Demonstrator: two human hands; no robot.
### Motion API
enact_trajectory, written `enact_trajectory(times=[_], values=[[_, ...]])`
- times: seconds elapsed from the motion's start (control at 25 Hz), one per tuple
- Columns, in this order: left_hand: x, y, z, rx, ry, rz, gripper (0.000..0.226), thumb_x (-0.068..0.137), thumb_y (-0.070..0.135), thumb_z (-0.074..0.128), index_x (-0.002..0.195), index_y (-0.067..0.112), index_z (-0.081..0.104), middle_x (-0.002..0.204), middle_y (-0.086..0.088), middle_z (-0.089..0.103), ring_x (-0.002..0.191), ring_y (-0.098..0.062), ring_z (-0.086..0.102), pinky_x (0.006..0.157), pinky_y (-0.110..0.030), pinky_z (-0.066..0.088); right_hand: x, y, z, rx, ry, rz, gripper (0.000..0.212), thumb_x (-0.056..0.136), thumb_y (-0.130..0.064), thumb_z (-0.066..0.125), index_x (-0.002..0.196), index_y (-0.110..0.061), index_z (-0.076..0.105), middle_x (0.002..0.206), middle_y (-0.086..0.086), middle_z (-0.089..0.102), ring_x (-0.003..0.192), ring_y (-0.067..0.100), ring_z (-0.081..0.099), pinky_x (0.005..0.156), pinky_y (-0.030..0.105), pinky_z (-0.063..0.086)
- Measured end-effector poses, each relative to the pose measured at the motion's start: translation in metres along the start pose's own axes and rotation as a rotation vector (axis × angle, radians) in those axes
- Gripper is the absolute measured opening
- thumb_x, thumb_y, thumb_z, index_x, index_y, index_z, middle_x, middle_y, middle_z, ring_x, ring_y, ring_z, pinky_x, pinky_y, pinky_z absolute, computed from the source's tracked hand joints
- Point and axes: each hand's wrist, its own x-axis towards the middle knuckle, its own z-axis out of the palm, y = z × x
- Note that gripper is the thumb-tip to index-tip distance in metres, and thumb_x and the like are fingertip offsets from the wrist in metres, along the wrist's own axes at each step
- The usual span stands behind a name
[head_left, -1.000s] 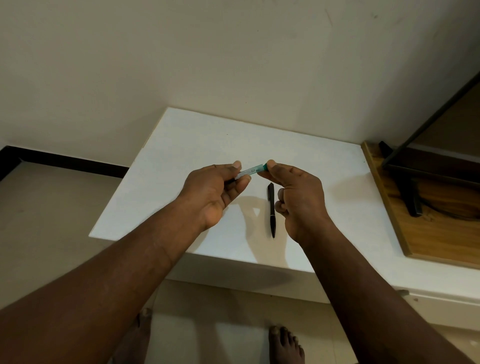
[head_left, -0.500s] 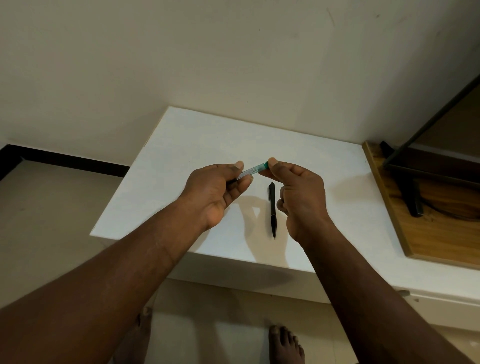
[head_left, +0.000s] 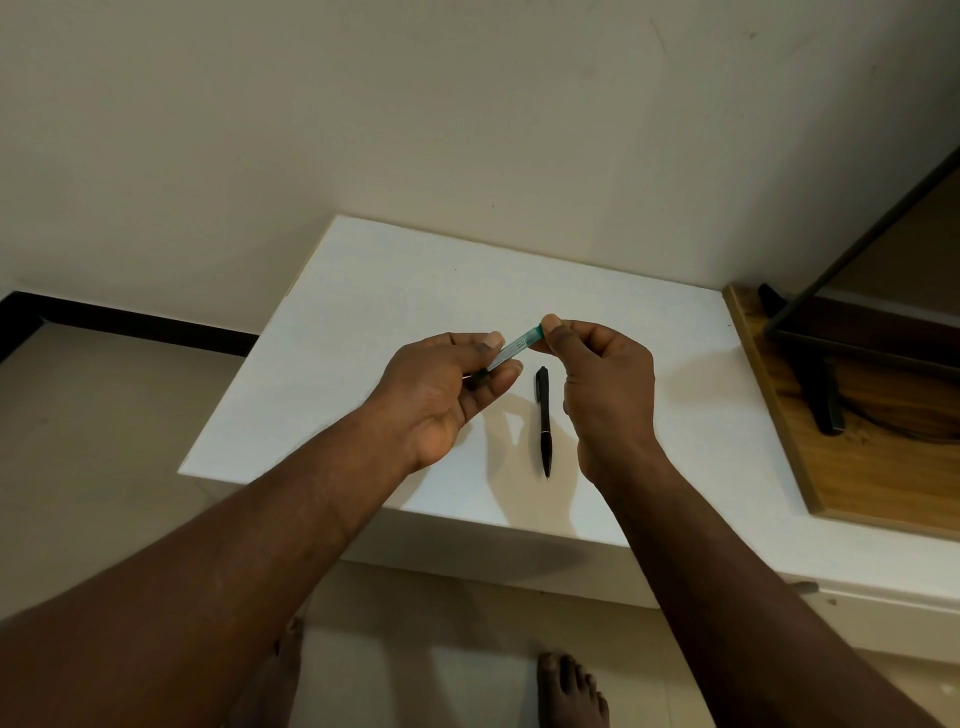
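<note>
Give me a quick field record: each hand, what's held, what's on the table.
left hand: grips green pen near its dark end
right hand: pinches the pen's green end
green pen: tilted, in the air above the white table
black pen: lies on the table, untouched
right of table: wooden board

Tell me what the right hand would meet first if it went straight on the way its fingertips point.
The right hand pinches the teal end of the clear pen, pointing left along it. Going straight on, it would probably first meet the left hand, which grips the pen's other end.
</note>
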Motion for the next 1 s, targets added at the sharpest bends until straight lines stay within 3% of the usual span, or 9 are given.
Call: enact_trajectory(times=[0.28,0.56,1.0], values=[[-0.0035,0.0004,0.001,0.093,-0.049,0.052,0.013,0.093,0.004,0.073,0.105,-0.001,0.074,0.084,-0.011,0.081,0.081,-0.024,0.08,0.067,-0.026,0.063,0.0041,-0.0001,-0.0034,-0.046,-0.011,-0.006,0.019,0.1,-0.037,0.072,0.086,-0.029,0.082,0.088,-0.008,0.083,0.056,-0.005,0.057,0.068,0.029,0.046],[-0.005,0.0005,0.0012,0.134,-0.08,0.029,0.012,0.095,0.004,0.07,0.105,-0.002,0.075,0.083,-0.01,0.08,0.08,-0.023,0.079,0.069,-0.027,0.064,0.0054,0.0007,-0.0039,-0.047,-0.039,-0.02,0.019,0.102,-0.035,0.07,0.09,-0.026,0.082,0.088,-0.011,0.082,0.069,-0.011,0.065,0.073,0.03,0.048],[-0.0055,-0.0015,0.0029,0.214,-0.144,0.041,0.02,0.1,0.009,0.065,0.117,0.0,0.071,0.102,-0.017,0.081,0.09,-0.025,0.08,0.072,-0.028,0.064,0.0058,0.0007,-0.0038,-0.024,-0.064,0.001,0.017,0.101,-0.029,0.07,0.094,-0.02,0.083,0.074,-0.02,0.076,0.06,-0.013,0.061,0.073,0.03,0.046]])
